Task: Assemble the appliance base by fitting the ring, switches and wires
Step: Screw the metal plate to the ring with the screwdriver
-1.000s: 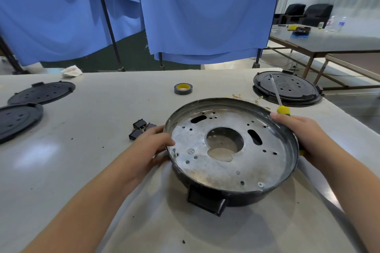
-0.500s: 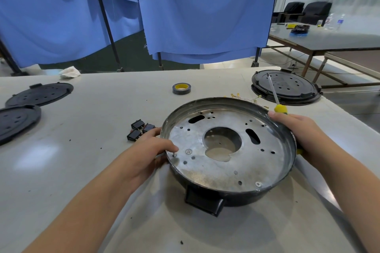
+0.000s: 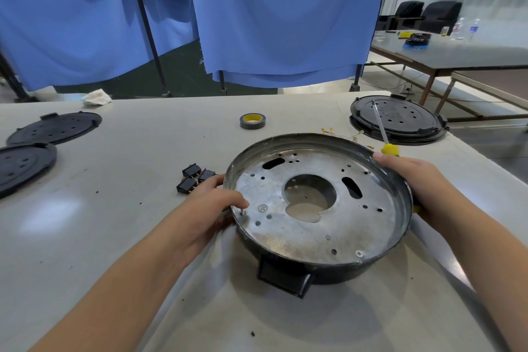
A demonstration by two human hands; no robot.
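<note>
Base [image 3: 317,226]: round metal pan with dark outer wall, flat on the table [image 3: 114,237] between both hands; dark tab on its near side; large centre hole, two slots, many small holes, two screw heads in the plate.
Left hand [image 3: 211,208]: curled over the base's left rim; fingers [image 3: 234,198] hooked inside the wall, thumb outside against it; clamped on the rim; small pale pin [image 3: 243,212] standing in the plate just under the fingertip, contact unclear.
Right hand [image 3: 414,177]: wrapped round the base's right rim, fingers outside the wall, thumb along the top edge; clamped on the rim; whether it also holds the screwdriver cannot be told.
Screwdriver [image 3: 384,140]: yellow handle just beyond the right thumb; shaft slanting away over the far lid.
Switches [image 3: 194,177]: small black cluster on the table just beyond the left hand's knuckles, near the base's left wall; apart from it.
Wires [image 3: 343,134]: thin, with yellow terminals, on the table just behind the base's far rim, left of the right thumb.
Tape [image 3: 252,120]: dark roll with yellow core, well beyond the left hand.
Lids: one black disc [image 3: 400,120] beyond the right hand; two more [image 3: 54,127] far left of the left hand.
Cloth [image 3: 96,96]: crumpled, white, at the table's far left edge.
Curtains [image 3: 285,14]: blue, hanging behind the table.
</note>
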